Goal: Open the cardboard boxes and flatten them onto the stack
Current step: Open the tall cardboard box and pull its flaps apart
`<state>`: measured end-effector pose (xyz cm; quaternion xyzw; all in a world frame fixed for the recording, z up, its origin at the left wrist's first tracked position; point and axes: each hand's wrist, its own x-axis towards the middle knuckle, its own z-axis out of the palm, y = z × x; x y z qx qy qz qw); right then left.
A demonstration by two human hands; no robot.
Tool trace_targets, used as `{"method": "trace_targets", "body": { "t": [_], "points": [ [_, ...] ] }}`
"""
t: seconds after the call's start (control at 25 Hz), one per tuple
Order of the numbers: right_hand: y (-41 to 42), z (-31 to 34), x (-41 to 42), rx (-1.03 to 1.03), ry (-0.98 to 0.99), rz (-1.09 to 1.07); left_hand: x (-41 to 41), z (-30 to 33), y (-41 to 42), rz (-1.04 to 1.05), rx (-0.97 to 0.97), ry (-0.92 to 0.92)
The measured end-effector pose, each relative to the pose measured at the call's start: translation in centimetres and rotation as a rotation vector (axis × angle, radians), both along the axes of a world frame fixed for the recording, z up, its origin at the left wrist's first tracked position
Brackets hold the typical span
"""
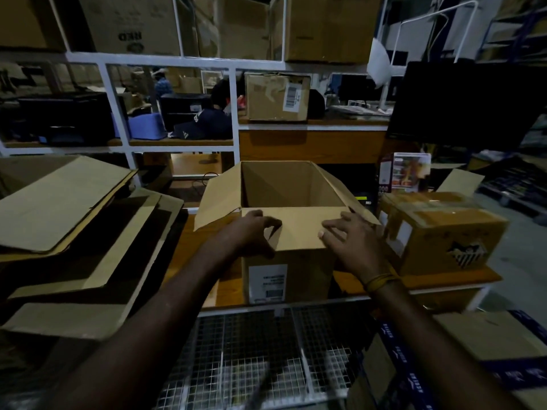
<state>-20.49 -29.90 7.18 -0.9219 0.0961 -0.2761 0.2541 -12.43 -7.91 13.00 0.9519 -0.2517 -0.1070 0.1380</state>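
Centrally, an open cardboard box (293, 232) stands upright on a wooden tabletop (204, 261), its top flaps spread outward and its near flap folded down toward the viewer. At nine o'clock from it lies a stack of flattened cardboard (74, 232), and at three o'clock sits a taped, closed box (438, 232), just beside it. Both hands rest on the near flap: the left hand (254, 232) with fingers curled round the flap's left edge, the right hand (352, 241) laid flat, fingers straight.

Left hand (254, 232) fingers curled, right hand (349, 241) flat.
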Motion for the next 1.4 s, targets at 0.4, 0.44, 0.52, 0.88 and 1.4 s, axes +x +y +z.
{"method": "trace_targets", "body": {
  "t": [0.4,0.44,0.52,0.88,1.4],
  "points": [
    [-0.3,-1.7,6.0,0.062,0.156,-0.155,3.7,-4.2,-2.6,0.243,-0.109,-0.138],
    [-0.3,-1.7,6.5,0.064,0.151,-0.174,4.0,-4.2,-2.8,0.273,-0.121,-0.163],
    [0.1,-1.8,7.4,0.078,0.12,-0.205,4.4,-4.3,-3.4,0.319,-0.116,-0.245],
    [1.4,-2.6,9.2,0.056,0.034,-0.241,5.6,-5.6,-4.1,0.481,-0.209,-0.397],
    [14.0,-2.4,6.5,0.147,-0.23,-0.304,4.1,-7.0,7.6,0.356,-0.616,-0.619]
  ]
}}
